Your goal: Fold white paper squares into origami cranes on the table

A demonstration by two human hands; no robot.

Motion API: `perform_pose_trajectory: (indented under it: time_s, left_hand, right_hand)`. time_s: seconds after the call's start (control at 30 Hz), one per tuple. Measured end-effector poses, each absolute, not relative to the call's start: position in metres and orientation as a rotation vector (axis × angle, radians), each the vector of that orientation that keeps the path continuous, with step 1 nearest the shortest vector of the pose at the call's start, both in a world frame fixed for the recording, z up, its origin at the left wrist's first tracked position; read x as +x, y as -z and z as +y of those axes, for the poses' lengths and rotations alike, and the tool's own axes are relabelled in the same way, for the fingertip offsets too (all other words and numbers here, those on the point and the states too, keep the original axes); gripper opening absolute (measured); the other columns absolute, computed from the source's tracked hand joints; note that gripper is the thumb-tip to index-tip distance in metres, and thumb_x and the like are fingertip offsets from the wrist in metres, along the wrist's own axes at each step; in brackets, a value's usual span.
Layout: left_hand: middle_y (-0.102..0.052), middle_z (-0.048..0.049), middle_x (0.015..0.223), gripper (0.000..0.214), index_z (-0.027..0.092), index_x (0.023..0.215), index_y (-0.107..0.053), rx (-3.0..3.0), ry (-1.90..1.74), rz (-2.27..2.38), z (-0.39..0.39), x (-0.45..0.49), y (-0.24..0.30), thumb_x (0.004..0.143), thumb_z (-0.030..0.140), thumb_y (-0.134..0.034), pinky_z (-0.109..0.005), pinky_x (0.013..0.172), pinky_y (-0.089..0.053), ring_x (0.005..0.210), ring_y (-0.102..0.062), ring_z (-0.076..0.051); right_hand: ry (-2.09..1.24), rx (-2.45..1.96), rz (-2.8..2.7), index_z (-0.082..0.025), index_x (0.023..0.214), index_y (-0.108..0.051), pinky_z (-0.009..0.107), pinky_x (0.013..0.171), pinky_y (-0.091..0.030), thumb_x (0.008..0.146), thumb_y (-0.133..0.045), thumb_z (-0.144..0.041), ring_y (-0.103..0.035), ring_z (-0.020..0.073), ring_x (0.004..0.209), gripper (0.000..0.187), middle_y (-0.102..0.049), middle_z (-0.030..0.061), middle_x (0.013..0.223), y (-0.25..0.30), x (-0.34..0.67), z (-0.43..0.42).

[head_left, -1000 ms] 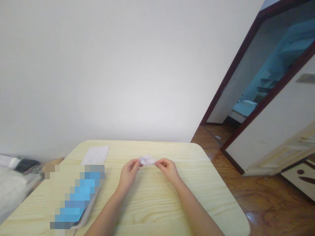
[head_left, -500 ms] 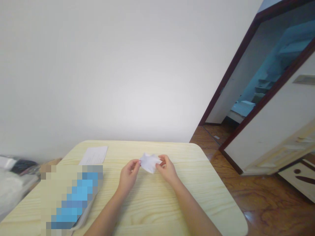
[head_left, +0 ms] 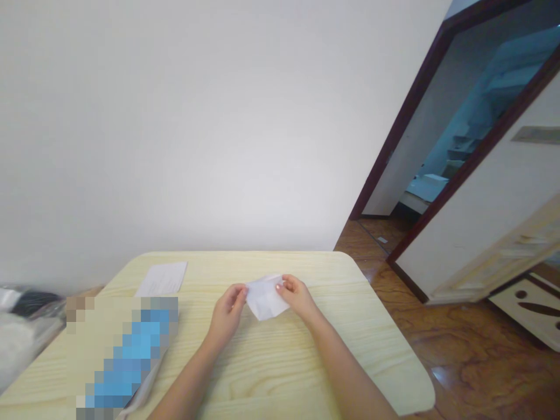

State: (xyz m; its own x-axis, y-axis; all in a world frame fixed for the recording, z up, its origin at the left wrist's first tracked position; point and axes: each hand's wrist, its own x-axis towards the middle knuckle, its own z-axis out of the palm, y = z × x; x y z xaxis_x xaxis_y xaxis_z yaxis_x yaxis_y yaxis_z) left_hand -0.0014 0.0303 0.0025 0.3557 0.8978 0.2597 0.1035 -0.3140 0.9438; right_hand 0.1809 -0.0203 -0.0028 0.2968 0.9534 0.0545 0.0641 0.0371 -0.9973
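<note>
Folded paper (head_left: 265, 297) over the table (head_left: 262, 373); loose sheet (head_left: 161, 279) behind it, leftward

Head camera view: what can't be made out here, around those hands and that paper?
- Pixelated object on the table: blurred by pixelation, cut off by the bottom edge; its kind cannot be told.
- White paper: part hidden by the fingers of the left hand and right hand.
- Far sheet: any print is too small.
- Pale heap: blurred, cut off by the left edge.
- Room through the doorway: too small and blue-tinted.
</note>
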Motion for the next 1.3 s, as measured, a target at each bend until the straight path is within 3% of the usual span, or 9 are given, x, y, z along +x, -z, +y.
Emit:
perform_pose_trajectory:
  time_s: [0.1,0.23,0.37,0.5,0.6,0.73,0.87,1.13,1.3]
  left_hand:
    - [-0.06,-0.0015,0.071,0.024,0.016,0.079,-0.055,1.6,-1.033,0.932,0.03,0.001,-0.001,0.074,0.039,-0.049,-0.025,0.058,-0.047,0.066,-0.057,-0.015]
    - [-0.065,-0.0045,0.082,0.039,0.016,0.097,-0.055,1.593,-0.964,0.991,0.028,0.004,-0.001,0.066,0.039,-0.059,-0.027,0.059,-0.048,0.071,-0.061,-0.018]
    - [-0.067,-0.0055,0.077,0.028,0.016,0.081,-0.063,1.667,-0.971,1.022,0.027,0.003,-0.004,0.066,0.039,-0.059,-0.028,0.061,-0.048,0.07,-0.061,-0.02]
    - [-0.067,-0.0046,0.082,0.018,0.02,0.079,-0.066,1.922,-1.177,0.97,0.026,-0.003,-0.008,0.072,0.032,-0.055,-0.03,0.073,-0.046,0.08,-0.06,-0.019]
    - [-0.066,-0.0041,0.082,0.017,0.021,0.082,-0.065,2.033,-1.319,1.02,0.025,-0.007,-0.011,0.074,0.031,-0.055,-0.029,0.072,-0.046,0.078,-0.059,-0.017]
    - [-0.063,-0.0033,0.076,0.012,0.02,0.079,-0.063,2.114,-1.42,1.065,0.025,-0.012,-0.01,0.073,0.023,-0.054,-0.027,0.066,-0.045,0.073,-0.057,-0.016]
    - [-0.061,-0.0037,0.077,0.018,0.022,0.077,-0.065,2.291,-1.376,0.905,0.023,-0.013,-0.007,0.069,0.014,-0.051,-0.029,0.069,-0.046,0.078,-0.055,-0.017]
    - [-0.06,-0.0052,0.089,0.033,0.022,0.089,-0.062,2.397,-1.216,0.757,0.021,-0.003,-0.003,0.066,0.005,-0.046,-0.034,0.079,-0.044,0.089,-0.053,-0.019]
    - [-0.059,-0.0057,0.099,0.046,0.021,0.096,-0.059,2.302,-1.193,0.81,0.021,-0.003,-0.006,0.061,0.0,-0.039,-0.039,0.086,-0.04,0.097,-0.051,-0.021]
  right_hand:
    - [-0.841,-1.395,-1.152,-0.014,0.077,-0.057,0.02,0.048,-0.037,0.071,-0.055,-0.036,-0.048,0.0101,0.053,0.023,-0.056,-0.0002,0.061,0.003,0.178,-0.023]
    - [-0.689,-1.478,-1.269,-0.016,0.077,-0.06,0.02,0.05,-0.037,0.074,-0.052,-0.031,-0.049,0.0099,0.056,0.017,-0.057,-0.0005,0.063,-0.003,0.169,-0.028]
    - [-0.689,-1.486,-1.245,-0.017,0.078,-0.059,0.02,0.049,-0.038,0.07,-0.055,-0.028,-0.049,0.0101,0.054,0.014,-0.054,-0.0023,0.059,-0.005,0.164,-0.028]
    - [-0.441,-1.676,-1.157,-0.017,0.06,-0.055,0.019,0.045,-0.032,0.067,-0.059,-0.034,-0.042,0.0087,0.047,0.019,-0.047,-0.0045,0.049,-0.012,0.167,-0.03]
    - [-0.728,-1.609,-1.274,-0.015,0.052,-0.056,0.018,0.042,-0.03,0.072,-0.053,-0.04,-0.039,0.0073,0.044,0.032,-0.05,-0.0023,0.047,-0.021,0.167,-0.035]
    - [-1.3,-1.294,-1.392,-0.016,0.082,-0.066,0.017,0.043,-0.034,0.072,-0.056,-0.041,-0.043,0.0063,0.046,0.029,-0.062,0.001,0.065,-0.031,0.159,-0.043]
    - [-1.208,-1.209,-1.226,-0.018,0.093,-0.064,0.018,0.05,-0.038,0.074,-0.053,-0.045,-0.05,0.0079,0.056,0.035,-0.064,0.0028,0.076,-0.036,0.152,-0.043]
    - [-1.137,-1.241,-1.029,-0.015,0.07,-0.062,0.02,0.052,-0.038,0.064,-0.064,-0.039,-0.049,0.0089,0.053,0.025,-0.058,-0.0009,0.059,-0.028,0.155,-0.034]
    - [-1.023,-1.211,-1.044,-0.015,0.066,-0.059,0.021,0.052,-0.037,0.062,-0.064,-0.034,-0.048,0.0094,0.053,0.02,-0.057,-0.0018,0.059,-0.018,0.157,-0.029]
